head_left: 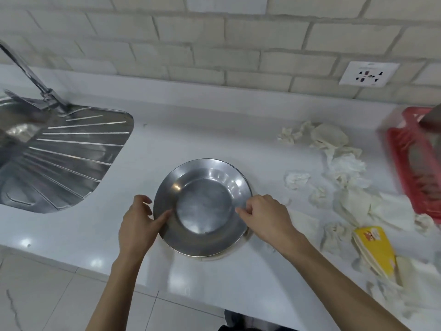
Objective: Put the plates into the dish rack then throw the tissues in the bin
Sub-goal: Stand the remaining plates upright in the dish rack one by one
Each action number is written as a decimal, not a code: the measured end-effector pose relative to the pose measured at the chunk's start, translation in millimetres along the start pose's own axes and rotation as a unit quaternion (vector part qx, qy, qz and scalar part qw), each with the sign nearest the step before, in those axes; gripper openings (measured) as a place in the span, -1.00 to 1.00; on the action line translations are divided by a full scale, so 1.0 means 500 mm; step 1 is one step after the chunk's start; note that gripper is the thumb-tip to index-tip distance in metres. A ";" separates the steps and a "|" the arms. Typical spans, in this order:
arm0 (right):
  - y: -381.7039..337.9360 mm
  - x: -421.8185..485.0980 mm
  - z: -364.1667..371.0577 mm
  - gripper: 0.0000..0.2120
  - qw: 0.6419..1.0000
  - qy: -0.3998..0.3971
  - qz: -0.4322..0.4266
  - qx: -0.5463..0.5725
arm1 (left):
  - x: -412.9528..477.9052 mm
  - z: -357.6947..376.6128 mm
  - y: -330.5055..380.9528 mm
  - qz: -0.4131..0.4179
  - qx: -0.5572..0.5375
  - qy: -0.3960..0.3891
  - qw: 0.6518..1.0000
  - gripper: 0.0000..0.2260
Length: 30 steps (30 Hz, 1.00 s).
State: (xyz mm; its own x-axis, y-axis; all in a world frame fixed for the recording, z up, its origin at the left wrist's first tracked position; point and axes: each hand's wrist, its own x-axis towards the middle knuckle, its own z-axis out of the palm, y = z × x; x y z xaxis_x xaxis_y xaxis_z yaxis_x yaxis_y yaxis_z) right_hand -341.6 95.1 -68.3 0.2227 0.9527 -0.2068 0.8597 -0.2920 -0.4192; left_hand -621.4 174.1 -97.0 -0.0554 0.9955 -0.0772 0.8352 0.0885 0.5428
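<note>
**Both grips on the steel plate**

The steel plate [202, 206] lay in the middle of the frame on the white desk [214, 130], near the desk's front edge, hollow side up. A pale edge showed under its lower rim; I could not tell what it was. My left grip [137, 225] was clamped on the plate's left rim, thumb laid over the inner side and fingers curled at the outer edge. My right grip [265, 218] pinched the right rim, its fingertips curled onto the metal. Both my forearms came up from the bottom of the frame.

To the right of the plate the tissues [346, 163] were strewn over the desk in crumpled white lumps, from centre right down to the lower right corner. Among them, at lower right, lay a yellow packet [374, 249]. At the right edge stood the red dish rack [405, 168], blurred, with tissues just beside its near corner.

On the left a steel sink [59, 151] with a ridged drainboard was set into the desk, well apart from the plate. Its tap [31, 75] slanted toward the upper left. Behind the desk ran a pale tiled wall [214, 44] with a white socket [368, 74] at upper right. Floor tiles [47, 295] showed at lower left.
</note>
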 end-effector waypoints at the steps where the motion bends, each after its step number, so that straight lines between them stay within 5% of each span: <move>1: -0.001 0.003 0.002 -0.60 1.000 0.003 0.005 -0.002 | 0.005 -0.001 -0.004 0.003 0.004 0.000 1.000 -0.61; 13: 0.010 0.006 0.025 -0.66 0.999 0.003 0.052 -0.005 | 0.029 -0.053 -0.009 0.015 0.052 -0.017 0.998 -0.46; 17: 0.012 0.012 0.017 -0.59 0.999 0.004 0.049 0.021 | 0.019 -0.065 -0.001 0.036 -0.080 -0.016 0.996 -0.56; 20: 0.016 0.008 0.007 -0.54 0.998 0.009 0.042 0.052 | 0.004 -0.071 0.016 0.046 -0.239 -0.034 0.969 -0.86; 22: 0.024 0.006 0.002 -0.57 0.996 0.016 0.046 0.070 | -0.004 -0.063 0.025 0.040 -0.307 -0.042 0.950 -0.88; 30: 0.089 -0.009 -0.062 -0.81 0.942 0.015 0.071 0.328 | -0.053 0.006 0.084 0.032 -0.382 -0.054 0.922 -0.90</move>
State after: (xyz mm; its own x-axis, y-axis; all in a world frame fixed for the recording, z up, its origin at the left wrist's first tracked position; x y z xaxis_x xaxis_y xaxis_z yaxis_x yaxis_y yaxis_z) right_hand -290.0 80.5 -58.7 0.3359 0.8990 -0.2810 0.3539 -0.3969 -0.8469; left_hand -583.1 151.5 -74.8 0.0697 0.9939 -0.0855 0.2042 0.0696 0.9765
